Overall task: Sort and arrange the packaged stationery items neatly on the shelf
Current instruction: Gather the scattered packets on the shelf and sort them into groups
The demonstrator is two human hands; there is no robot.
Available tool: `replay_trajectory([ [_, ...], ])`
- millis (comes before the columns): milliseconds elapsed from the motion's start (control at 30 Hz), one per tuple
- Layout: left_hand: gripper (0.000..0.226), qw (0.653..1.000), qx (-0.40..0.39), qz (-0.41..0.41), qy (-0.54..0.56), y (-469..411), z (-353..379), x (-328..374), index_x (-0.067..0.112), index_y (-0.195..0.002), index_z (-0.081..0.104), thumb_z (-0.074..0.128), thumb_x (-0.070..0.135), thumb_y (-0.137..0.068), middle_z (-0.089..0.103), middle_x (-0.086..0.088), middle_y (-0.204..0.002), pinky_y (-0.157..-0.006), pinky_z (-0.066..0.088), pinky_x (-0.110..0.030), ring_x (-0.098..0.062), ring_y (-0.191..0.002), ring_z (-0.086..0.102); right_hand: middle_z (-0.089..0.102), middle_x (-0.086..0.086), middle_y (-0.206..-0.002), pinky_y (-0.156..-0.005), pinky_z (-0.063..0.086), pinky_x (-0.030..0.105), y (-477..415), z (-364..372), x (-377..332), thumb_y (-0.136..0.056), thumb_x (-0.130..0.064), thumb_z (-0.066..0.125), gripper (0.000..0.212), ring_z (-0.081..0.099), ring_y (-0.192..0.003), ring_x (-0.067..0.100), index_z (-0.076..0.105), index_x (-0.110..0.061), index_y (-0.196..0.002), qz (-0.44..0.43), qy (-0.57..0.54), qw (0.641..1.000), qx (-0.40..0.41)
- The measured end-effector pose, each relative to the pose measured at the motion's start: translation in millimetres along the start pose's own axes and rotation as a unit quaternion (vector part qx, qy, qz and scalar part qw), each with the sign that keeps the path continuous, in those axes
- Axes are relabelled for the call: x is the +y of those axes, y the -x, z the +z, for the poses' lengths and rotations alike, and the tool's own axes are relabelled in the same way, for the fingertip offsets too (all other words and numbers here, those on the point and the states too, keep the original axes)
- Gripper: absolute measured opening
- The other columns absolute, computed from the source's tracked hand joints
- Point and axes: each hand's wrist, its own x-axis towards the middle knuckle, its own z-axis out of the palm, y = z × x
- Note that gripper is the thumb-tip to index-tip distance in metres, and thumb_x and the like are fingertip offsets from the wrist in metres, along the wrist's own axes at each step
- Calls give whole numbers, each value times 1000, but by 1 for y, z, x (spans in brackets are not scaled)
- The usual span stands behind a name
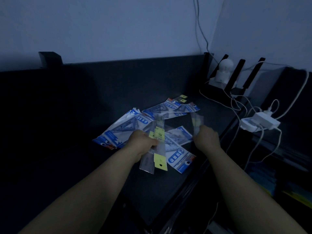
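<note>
Dim light. The left hand (143,142) grips a fanned bunch of ruler packs (157,149), clear sleeves w/ yellow tags, w/ the fingers curled round the middle of the bunch. The bunch sticks out past the fist both ways, lower ends pointing back toward the person. The right hand (206,138) is closed round a single clear pack (197,121) w/ a pale yellow tag, which stands up past the knuckles. It's motion-blurred, so no print can be read. The hands are apart, not touching.

Under & btwn them, on the dark shelf (84,107), lie blue-and-white packs (125,130) in loose heaps. One fan lies just left of the left hand, and a far heap (173,108) lies further back. A near pack (179,157) lies by the front edge, partly under the ruler packs. Two small yellow tags (182,98) show at the back of the far heap.

On the right side are black antennas (236,75), a white charger block (263,121) & trailing cables (236,105).
</note>
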Motion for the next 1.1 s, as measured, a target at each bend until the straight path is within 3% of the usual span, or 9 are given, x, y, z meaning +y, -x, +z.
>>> replay_trajectory([
  [133, 13, 1000, 4, 0, -9, -8, 2, -1, 7, -73, 62, 73, 3, -79, 68, -12, -84, -69, 56, -37, -22, -70, 63, 62, 16, -107, -69, 41, 29, -9, -12, -9, -89, -24, 57, 27, 59, -98, 32, 58, -4, -107, 55, -45, 997, -37],
  [267, 14, 1000, 4, -4, -20, -10, 1, 0, 8, -73, 63, 75, 6, -77, 71, -16, -91, -78, 58, -46, -31, -85, 69, 59, 12, -81, -55, 44, 28, -14, -23, -10, -78, -15, 71, 19, 60, -78, 27, 57, -3, -85, 110, -89, 983, -114],
  [367, 16, 1000, 3, -6, -26, -10, 0, 2, 9, -70, 62, 76, 7, -76, 71, -17, -93, -80, 57, -51, -32, -89, 69, 66, 16, -91, -68, 56, 34, -19, -24, -5, -67, -12, 80, 37, 67, -82, 29, 60, 1, -95, 124, -134, 973, -143],
  [500, 11, 1000, -3, -12, -26, -13, -1, 1, 8, -72, 66, 76, 8, -76, 72, -17, -91, -80, 56, -53, -31, -87, 70, 65, 17, -88, -72, 49, 35, -19, -22, -2, -84, -17, 67, 32, 65, -83, 29, 61, 6, -105, 105, -164, 972, -130],
  [667, 12, 1000, -11, -14, -21, -17, -2, -3, 2, -83, 70, 76, 10, -76, 73, -16, -91, -79, 57, -53, -30, -85, 70, 53, 11, -76, -58, 39, 28, 0, -34, -6, -89, -19, 55, 21, 52, -68, 25, 57, 1, -85, 108, -298, 947, -46],
  [767, 12, 1000, -6, -7, -24, -17, -1, -3, 4, -80, 67, 75, 12, -79, 71, -17, -92, -78, 57, -40, -28, -82, 68, 48, 10, -58, -46, 31, 24, 30, -39, -21, -84, -17, 55, 19, 42, -47, 20, 54, -4, -70, 102, -374, 915, -116],
  [900, 12, 1000, -2, 4, -26, -17, -5, -3, 1, -85, 65, 71, 11, -81, 69, -19, -92, -70, 54, -38, -26, -75, 64, 62, 11, -60, -46, 44, 24, 57, -30, -31, -84, -26, 61, 26, 53, -44, 20, 65, -2, -74, 69, -320, 924, -197],
  [1000, 11, 999, -11, 10, -39, -13, -9, -2, 3, -80, 65, 74, 8, -76, 70, -18, -88, -75, 58, -47, -31, -77, 68, 68, 17, -65, -50, 48, 29, 59, -18, -34, -83, -21, 66, 29, 55, -44, 22, 68, 7, -76, 65, -341, 922, -175],
  [1100, 11, 998, -17, 11, -54, -8, -9, -2, 5, -80, 65, 75, 6, -76, 71, -16, -89, -73, 58, -44, -30, -79, 69, 64, 13, -54, -46, 44, 28, 61, -11, -42, -77, -27, 74, 32, 51, -41, 22, 66, 3, -67, 44, -319, 936, -140],
])
